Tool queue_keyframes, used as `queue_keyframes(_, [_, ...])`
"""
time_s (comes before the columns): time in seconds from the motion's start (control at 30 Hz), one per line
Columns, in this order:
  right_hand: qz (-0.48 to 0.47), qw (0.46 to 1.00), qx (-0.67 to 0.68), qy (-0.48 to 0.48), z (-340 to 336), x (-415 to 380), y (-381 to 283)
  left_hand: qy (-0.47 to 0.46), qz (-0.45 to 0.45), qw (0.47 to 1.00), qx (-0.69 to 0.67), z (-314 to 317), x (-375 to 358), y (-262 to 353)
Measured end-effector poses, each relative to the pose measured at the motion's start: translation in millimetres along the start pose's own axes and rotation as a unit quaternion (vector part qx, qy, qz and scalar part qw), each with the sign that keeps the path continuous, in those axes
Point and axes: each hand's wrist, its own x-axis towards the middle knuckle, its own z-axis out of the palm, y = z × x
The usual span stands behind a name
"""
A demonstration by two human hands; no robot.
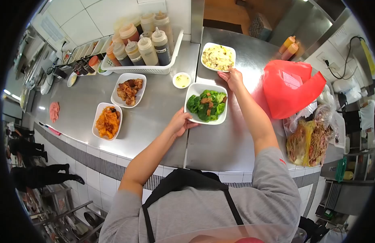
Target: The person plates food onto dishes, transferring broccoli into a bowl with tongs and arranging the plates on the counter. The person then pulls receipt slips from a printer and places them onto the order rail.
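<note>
My left hand [182, 122] grips the lower left edge of a white square bowl of broccoli [207, 106] topped with small brown pieces. My right hand [233, 79] has its fingers on the lower right rim of a white bowl of fried rice [218, 57], farther back on the steel counter. Between the broccoli and the sauce bottles sits a small round cup of pale sauce [181, 80]. To the left are a white bowl of brown fried pieces [130, 90] and a white bowl of orange food [107, 121].
A white basket [171, 67] of squeeze bottles stands at the back left. On the right lie a red plastic bag [290, 87] and clear bags of food [309, 141]. Two orange bottles [289, 48] stand behind them. A pink cloth [54, 111] is at far left.
</note>
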Motion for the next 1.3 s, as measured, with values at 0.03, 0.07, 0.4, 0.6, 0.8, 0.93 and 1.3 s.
queue_keyframes(0.03, [0.008,1.0,0.001,-0.002,-1,8,0,0.008,-0.002,1.0,-0.002,6,11,4])
queue_keyframes(0.07, [0.026,0.998,-0.047,-0.012,0,11,-4,-0.001,0.004,1.0,0.002,12,19,9])
queue_keyframes(0.4, [-0.255,0.934,-0.238,0.076,-13,-68,-55,-0.116,-0.012,0.993,-0.034,24,72,22])
queue_keyframes(0.6, [-0.141,0.941,-0.285,-0.115,114,-131,48,-0.031,-0.012,0.999,0.004,-37,-36,20])
queue_keyframes(0.8, [0.189,0.945,-0.178,-0.198,227,-131,169,0.235,0.151,0.946,-0.167,-130,-154,-20])
queue_keyframes(0.93, [0.153,0.972,-0.117,-0.137,252,-138,203,0.339,0.294,0.858,-0.25,-163,-176,5])
queue_keyframes(1.3, [0.058,0.995,-0.083,-0.014,143,-241,94,0.209,0.206,0.949,-0.115,-211,-198,33])
